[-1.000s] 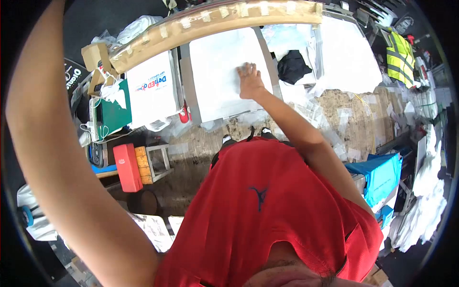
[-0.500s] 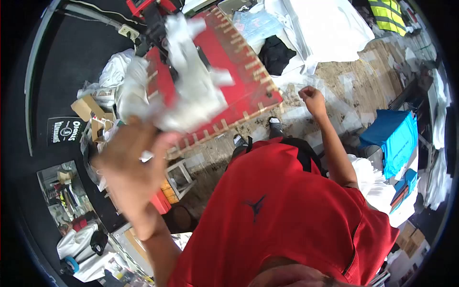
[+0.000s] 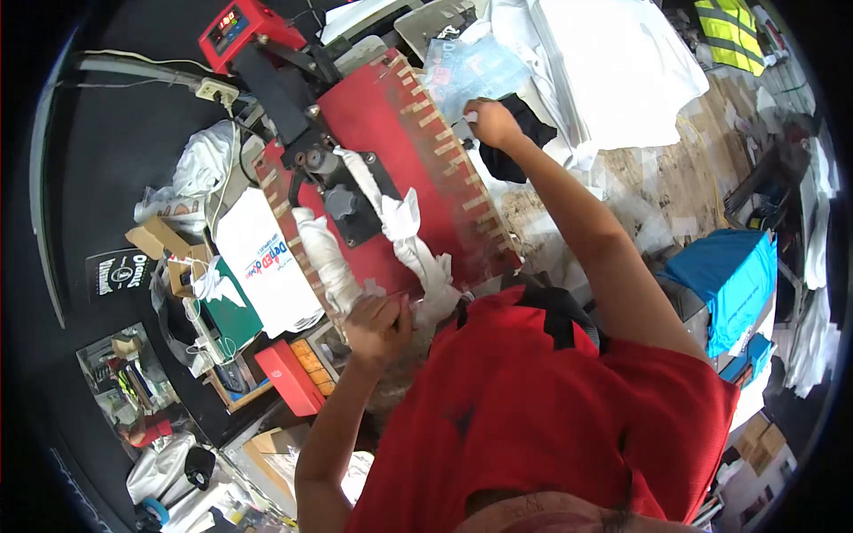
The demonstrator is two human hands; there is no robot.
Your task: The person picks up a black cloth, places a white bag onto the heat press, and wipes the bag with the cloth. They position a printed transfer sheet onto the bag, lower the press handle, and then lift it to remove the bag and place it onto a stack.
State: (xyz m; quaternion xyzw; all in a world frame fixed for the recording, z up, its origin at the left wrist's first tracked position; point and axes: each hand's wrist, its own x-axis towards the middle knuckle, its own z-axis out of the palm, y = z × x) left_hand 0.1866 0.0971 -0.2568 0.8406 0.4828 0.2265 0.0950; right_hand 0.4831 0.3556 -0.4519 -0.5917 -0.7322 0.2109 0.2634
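Observation:
A red heat press [image 3: 400,151] with a taped rim lies closed in front of me. Its handle [image 3: 413,244] is wrapped in white cloth. My left hand [image 3: 380,324] is closed around the near end of that handle, close to my red shirt. My right hand [image 3: 491,122] reaches to the press's far right edge, fingers closed on a small white piece [image 3: 471,114]. It hovers over a black cloth [image 3: 524,142], beside a clear printed film [image 3: 471,67].
A red control box [image 3: 238,27] tops the press arm. White fabric [image 3: 622,62] covers the table at the right, with a yellow safety vest [image 3: 733,31] beyond. A white printed bag [image 3: 267,258], a red box [image 3: 289,377] and a blue cloth [image 3: 733,275] lie around.
The press top has come down from overhead to closed, my left hand following it on the handle. My right hand left the white sheet and moved to the press's right edge.

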